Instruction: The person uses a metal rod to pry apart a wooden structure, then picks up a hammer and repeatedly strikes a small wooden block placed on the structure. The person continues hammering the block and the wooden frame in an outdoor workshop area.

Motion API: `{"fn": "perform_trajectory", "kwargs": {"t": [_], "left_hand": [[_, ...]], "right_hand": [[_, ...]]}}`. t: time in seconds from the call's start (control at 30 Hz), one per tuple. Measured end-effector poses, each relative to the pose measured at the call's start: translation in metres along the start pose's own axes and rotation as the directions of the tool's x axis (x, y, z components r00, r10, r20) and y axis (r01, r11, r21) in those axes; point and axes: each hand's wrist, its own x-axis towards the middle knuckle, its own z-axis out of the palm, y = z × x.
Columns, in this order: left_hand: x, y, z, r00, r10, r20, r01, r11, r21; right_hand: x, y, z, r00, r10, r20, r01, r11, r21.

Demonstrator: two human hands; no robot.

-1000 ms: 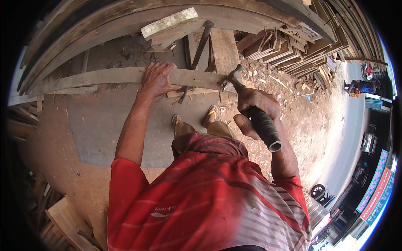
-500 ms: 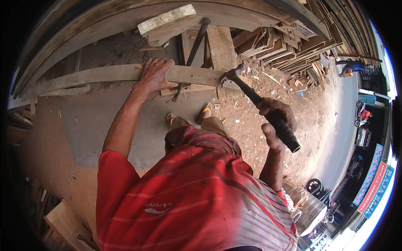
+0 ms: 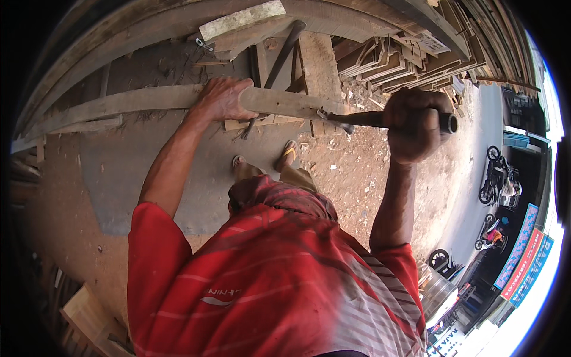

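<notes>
Head view shows the left hand [image 3: 223, 98] pressed flat, fingers spread, on a long curved plank [image 3: 143, 102]. At the plank's right end the right hand [image 3: 414, 123] is fisted tight round a hammer [image 3: 357, 119], its head touching the wood.

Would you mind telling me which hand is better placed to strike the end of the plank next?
Right, probably. The right hand grips the hammer, whose head sits at the end of the wooden plank. The left hand lies on the plank, pressing it down.
</notes>
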Motion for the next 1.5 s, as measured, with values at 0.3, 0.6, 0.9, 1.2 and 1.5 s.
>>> {"fn": "perform_trajectory", "kwargs": {"t": [0.3,0.6,0.9,1.2,1.5], "left_hand": [[0.002,0.004,0.001,0.999,0.032,-0.031,-0.033,0.999,-0.01],[0.0,-0.005,-0.018,0.999,0.031,0.006,-0.031,0.999,-0.008],[0.027,0.013,-0.001,0.997,0.054,-0.057,-0.058,0.996,-0.074],[0.034,0.025,0.009,0.999,0.036,-0.023,-0.038,0.996,-0.08],[0.034,0.037,-0.001,0.997,0.054,-0.062,-0.059,0.996,-0.067]], "right_hand": [[0.017,-0.015,0.021,0.97,0.159,-0.185,-0.188,0.971,-0.148],[0.016,-0.008,-0.021,0.984,0.15,-0.092,-0.143,0.987,0.079],[0.024,-0.011,-0.069,0.987,0.161,0.015,-0.161,0.967,0.199],[0.024,-0.005,-0.012,0.989,0.078,0.126,-0.027,0.933,-0.359],[0.042,-0.01,-0.017,0.995,0.06,-0.079,-0.089,0.891,-0.446]]}}
